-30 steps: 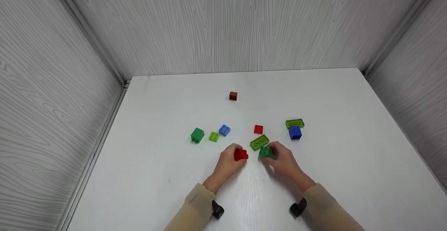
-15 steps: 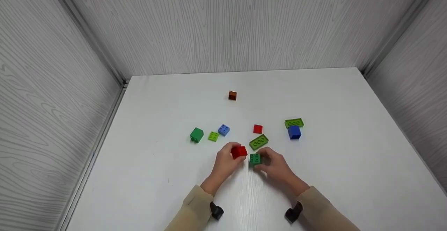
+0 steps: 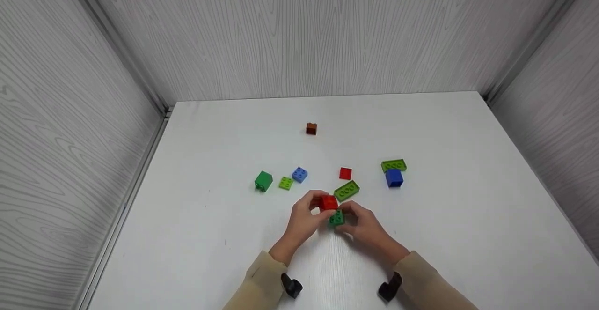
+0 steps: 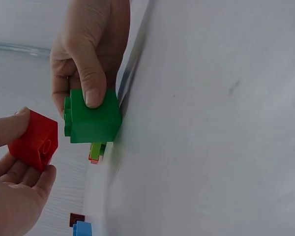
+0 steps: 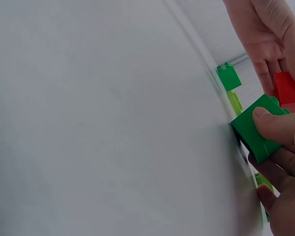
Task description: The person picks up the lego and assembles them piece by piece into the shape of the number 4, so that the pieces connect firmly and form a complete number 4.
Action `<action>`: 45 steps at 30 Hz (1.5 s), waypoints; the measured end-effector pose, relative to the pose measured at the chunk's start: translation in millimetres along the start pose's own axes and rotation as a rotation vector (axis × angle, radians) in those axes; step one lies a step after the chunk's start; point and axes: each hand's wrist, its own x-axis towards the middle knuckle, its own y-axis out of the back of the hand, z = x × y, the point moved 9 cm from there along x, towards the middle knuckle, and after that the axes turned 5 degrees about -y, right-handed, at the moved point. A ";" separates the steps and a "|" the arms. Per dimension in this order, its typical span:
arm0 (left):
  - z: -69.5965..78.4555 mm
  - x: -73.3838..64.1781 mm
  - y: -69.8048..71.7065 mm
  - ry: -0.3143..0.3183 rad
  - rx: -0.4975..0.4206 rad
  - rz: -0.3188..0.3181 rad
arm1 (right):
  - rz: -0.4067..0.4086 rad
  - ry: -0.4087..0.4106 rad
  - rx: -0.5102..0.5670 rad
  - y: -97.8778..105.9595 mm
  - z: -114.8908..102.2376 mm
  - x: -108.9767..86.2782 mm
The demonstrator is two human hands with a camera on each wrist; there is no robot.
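Observation:
My left hand (image 3: 303, 217) pinches a red toy brick (image 3: 329, 202) between thumb and fingers. In the left wrist view the hollow underside of that red brick (image 4: 35, 141) shows, with a gap between it and the green one. My right hand (image 3: 367, 225) grips a green brick (image 3: 336, 217) close to the tabletop, its studs facing up. The right thumb lies flat on a side of the green brick (image 5: 258, 129) in the right wrist view. From the head view the red brick overlaps the back of the green one.
Beyond the hands lie an olive-green plate (image 3: 346, 190), a flat red piece (image 3: 345, 173), a light blue brick (image 3: 300, 174), a lime piece (image 3: 286, 183) and another green brick (image 3: 263, 181). At right, a dark blue brick (image 3: 394, 178) touches a second olive plate (image 3: 393, 165). A brown brick (image 3: 311, 129) sits farther back.
The right hand has brought the green brick left and nearer the body. The left hand has tipped the red brick and moved it slightly right, above the green one.

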 end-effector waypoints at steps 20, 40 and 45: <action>-5.3 -2.4 -19.6 -0.008 -0.086 -0.066 | 0.026 0.132 0.000 -1.6 -2.7 -1.3; -0.7 -3.3 -20.0 -0.076 0.099 -0.094 | 0.037 0.143 -0.016 2.4 -12.4 0.4; -3.1 -4.2 -17.4 -0.045 0.118 -0.086 | 0.026 0.110 -0.044 0.4 -10.3 2.6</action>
